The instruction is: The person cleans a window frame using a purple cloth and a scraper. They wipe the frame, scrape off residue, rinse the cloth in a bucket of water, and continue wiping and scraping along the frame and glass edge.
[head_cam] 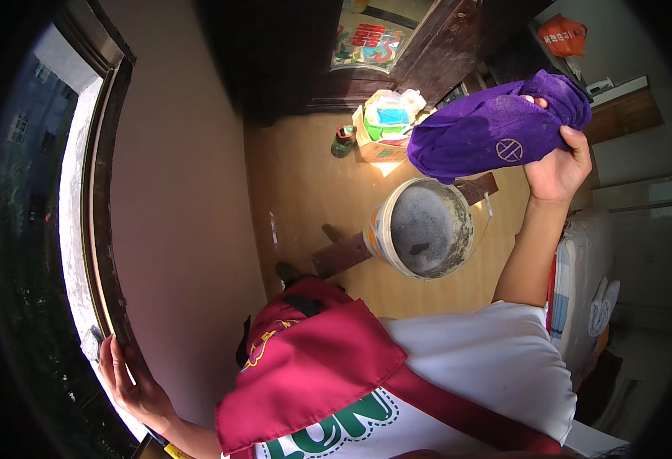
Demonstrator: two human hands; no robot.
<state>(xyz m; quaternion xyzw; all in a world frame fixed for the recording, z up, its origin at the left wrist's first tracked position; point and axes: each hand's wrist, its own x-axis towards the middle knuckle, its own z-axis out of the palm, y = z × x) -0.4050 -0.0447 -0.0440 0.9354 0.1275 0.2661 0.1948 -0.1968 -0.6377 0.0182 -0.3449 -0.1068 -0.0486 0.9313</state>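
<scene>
My right hand (pixel 557 169) holds up a folded purple cloth (pixel 474 132) with a small embroidered emblem, thumb on its near edge and fingertips showing through a fold. Low at the left, my left hand (pixel 132 387) rests on the window frame's edge (pixel 106 287), fingers extended, close to a small pale and dark object (pixel 91 344) on the sill; whether it touches that object I cannot tell. Below the cloth stands a plastic bucket (pixel 373 229) with grey, foamy water (pixel 422 224) inside and dirt on its inner wall.
The bucket stands over a dark red wooden bench or board (pixel 342 255). Beyond it are a cardboard box (pixel 382 152) full of packages and a dark green bottle (pixel 343 142). A dark wooden door (pixel 324 86) lies ahead, a bed (pixel 583 275) at right, the window opening at left.
</scene>
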